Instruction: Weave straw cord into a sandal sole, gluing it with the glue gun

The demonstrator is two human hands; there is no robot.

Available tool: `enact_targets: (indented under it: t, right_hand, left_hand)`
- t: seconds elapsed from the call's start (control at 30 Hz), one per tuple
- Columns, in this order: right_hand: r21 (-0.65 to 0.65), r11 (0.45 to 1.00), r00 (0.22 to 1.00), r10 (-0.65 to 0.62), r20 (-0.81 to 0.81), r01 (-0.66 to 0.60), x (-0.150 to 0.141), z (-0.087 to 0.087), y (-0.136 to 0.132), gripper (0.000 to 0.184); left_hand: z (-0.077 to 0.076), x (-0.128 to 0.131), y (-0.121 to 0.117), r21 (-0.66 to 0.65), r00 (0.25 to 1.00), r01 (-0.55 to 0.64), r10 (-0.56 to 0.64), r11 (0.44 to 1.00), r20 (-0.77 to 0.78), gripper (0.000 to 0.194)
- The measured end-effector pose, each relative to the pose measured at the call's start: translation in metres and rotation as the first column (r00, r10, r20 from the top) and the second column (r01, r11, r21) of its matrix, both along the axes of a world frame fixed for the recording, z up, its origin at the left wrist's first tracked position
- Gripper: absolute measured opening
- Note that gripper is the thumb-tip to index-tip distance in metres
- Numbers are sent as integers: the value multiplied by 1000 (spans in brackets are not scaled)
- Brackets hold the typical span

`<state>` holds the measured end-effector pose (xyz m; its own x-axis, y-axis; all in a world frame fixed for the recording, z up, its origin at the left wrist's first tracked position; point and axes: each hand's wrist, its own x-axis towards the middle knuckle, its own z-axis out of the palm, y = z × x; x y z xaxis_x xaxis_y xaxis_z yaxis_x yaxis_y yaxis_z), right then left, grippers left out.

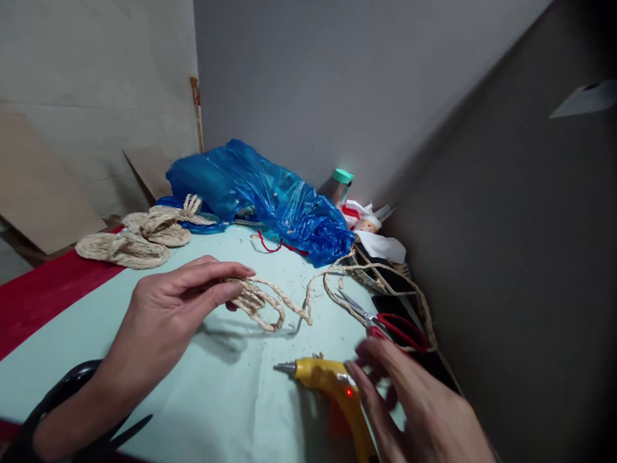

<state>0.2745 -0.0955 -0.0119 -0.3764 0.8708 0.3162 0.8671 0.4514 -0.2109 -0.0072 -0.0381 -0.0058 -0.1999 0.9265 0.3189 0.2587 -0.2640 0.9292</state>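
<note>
My left hand (180, 302) pinches a small looped coil of braided straw cord (263, 305) between thumb and fingers, above the pale green tabletop. From the coil, one strand runs right toward the longer cord (427, 308). A yellow glue gun (321, 373) stands nozzle-left at the front, its red light glowing. My right hand (409, 392) is beside the glue gun's right side, fingers bent and apart, slightly blurred; I see nothing held in them. Red-handled scissors (385, 321) lie partly open just beyond this hand.
Several braided straw soles (123, 249) lie at the back left. A crumpled blue plastic bag (270, 193) fills the back, with red string (279, 245) before it. A green-lidded bottle (340, 183) stands near the right wall (506, 244). A black looped handle (80, 373) shows under my left forearm.
</note>
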Motion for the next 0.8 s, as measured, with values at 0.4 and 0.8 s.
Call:
enact_targets:
  t: [0.4,0.8]
  right_hand:
    - [76,940,892,338,-299,-331,-56,5,53,45]
    - [186,907,898,409,-163,-379,-50,4,43,46]
  left_hand:
    - [-8,1,0,5,996,28,-28,1000,-88,10]
    - [-13,-1,0,3,972,-22,22,1000,-235,12]
